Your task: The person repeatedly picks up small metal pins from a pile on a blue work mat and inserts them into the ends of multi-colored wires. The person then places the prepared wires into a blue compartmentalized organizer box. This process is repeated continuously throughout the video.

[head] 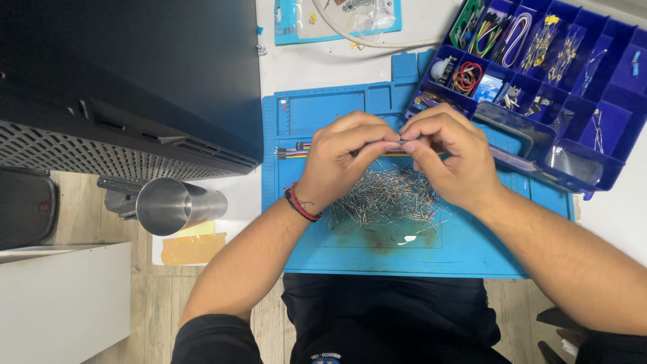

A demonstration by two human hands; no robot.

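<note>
The left hand [347, 156] and the right hand [450, 158] meet fingertip to fingertip above the middle of the blue mat [472, 253]. Both are closed in a pinch on a small metal pin [402, 141], held between thumbs and forefingers; most of it is hidden by the fingers. The left wrist wears a red and black band [300, 205].

The pin looks thin, light and stiff, but likely easy to bend and slippery when pinched at the tip, so a grip close to its middle or on both ends seems safest.

Just under the hands lies a loose heap of similar pins [387, 199], spread over the mat's centre. A flat strip of coloured wires [293, 152] sticks out from behind the left hand toward the mat's left edge.

At the far right corner of the counter [317, 64], a blue compartment box [600, 87] overlaps the mat's corner, holding coiled wires and small parts. Along the far edge lies a blue packet [290, 20] with a pale cable [377, 42] across it. Off the mat's left edge stands a shiny steel cup [178, 204], below a dark monitor [128, 74].
</note>
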